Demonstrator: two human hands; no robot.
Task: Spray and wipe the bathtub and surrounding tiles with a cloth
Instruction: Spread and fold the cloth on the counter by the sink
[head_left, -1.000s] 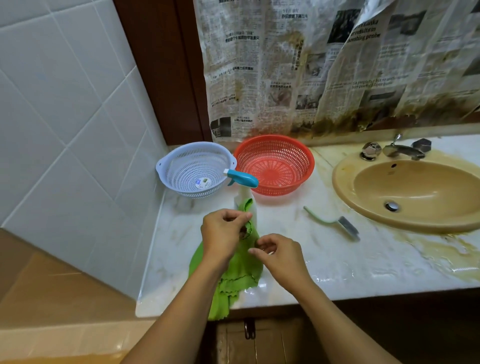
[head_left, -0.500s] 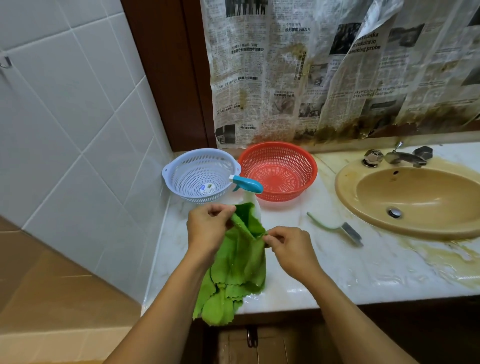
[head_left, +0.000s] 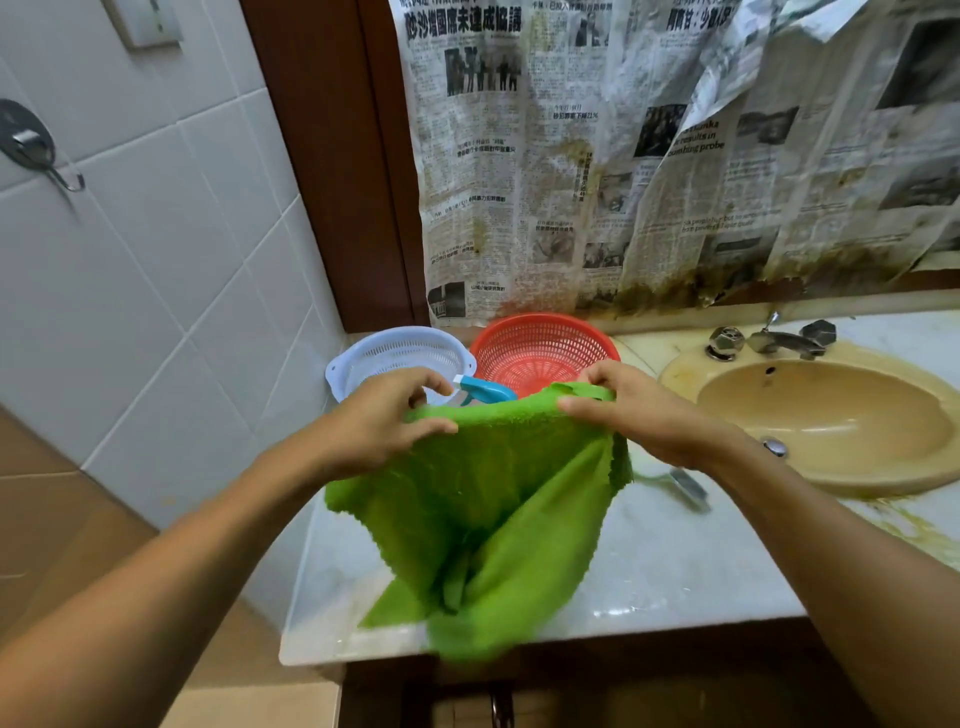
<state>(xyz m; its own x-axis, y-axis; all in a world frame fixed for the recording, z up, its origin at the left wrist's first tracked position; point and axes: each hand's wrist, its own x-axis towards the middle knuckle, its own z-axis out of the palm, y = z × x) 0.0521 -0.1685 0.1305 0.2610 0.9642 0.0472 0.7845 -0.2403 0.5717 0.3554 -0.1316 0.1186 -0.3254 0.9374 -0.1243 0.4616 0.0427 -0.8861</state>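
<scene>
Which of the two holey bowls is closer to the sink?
The red round plastic colander, on the right. The pale blue plastic colander sits beyond it, beside the white tiled wall, further from the beige sink basin.

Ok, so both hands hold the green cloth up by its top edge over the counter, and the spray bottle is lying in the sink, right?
Not quite. The spray bottle is not in the sink. The head view shows its blue trigger head behind the green cloth, just past its top edge, between the left hand and right hand and in front of the red basket. The rest holds.
</scene>
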